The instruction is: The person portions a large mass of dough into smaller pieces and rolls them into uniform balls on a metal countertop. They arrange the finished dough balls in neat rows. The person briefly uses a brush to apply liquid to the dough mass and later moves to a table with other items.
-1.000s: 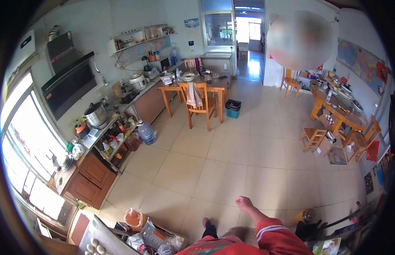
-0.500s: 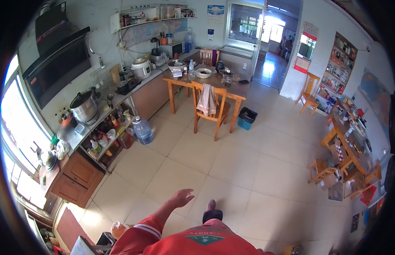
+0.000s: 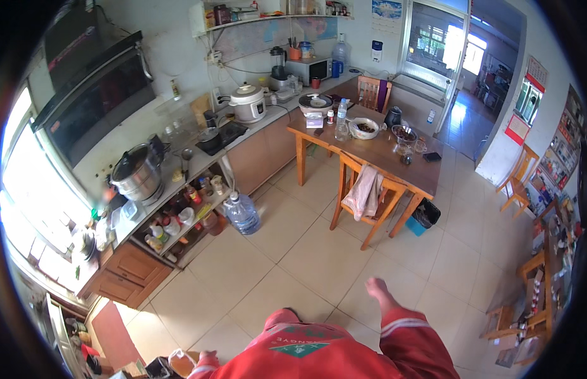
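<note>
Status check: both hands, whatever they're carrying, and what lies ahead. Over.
Right hand empty, swinging forward. Left hand low beside an orange-capped jug; grip unclear. Wooden chair and water bottle ahead on the tiled floor.

Upper centre: wooden table with bowls and a kettle; chair draped with a cloth. Left: worktop bearing a steel pot and rice cooker; water jug on the tiled floor.
</note>
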Tool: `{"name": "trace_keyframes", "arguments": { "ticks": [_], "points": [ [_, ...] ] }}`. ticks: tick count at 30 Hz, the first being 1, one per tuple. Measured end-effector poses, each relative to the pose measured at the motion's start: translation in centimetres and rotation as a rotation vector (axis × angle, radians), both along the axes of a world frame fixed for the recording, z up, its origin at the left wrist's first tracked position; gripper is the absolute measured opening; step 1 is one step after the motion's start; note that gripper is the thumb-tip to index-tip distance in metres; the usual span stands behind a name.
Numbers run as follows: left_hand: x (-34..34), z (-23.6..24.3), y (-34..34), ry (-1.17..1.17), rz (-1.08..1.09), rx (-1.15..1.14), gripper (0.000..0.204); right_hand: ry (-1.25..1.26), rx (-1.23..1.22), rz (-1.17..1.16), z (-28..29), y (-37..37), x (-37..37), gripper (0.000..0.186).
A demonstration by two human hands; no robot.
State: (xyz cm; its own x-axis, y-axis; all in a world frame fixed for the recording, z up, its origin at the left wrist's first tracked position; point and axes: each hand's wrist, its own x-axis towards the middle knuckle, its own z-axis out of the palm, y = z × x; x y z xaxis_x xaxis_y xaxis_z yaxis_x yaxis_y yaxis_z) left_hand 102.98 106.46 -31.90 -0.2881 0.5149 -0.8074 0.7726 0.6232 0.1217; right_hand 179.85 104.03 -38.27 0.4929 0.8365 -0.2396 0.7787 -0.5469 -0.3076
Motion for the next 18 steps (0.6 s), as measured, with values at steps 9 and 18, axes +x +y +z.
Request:
{"name": "trace_keyframes", "arguments": {
  "ticks": [9,18],
  "points": [
    [14.7,-2.7,28.3,-0.071,-0.397,0.062,0.039,1.129,0.288,-0.153,12.7,33.9,-3.1,0.022],
    [47.2,-5.5,75.7,-0.131,-1.23,0.54,0.038,0.991,0.564,-0.46,19.2,45.5,6.2,0.026]
  ]
}}
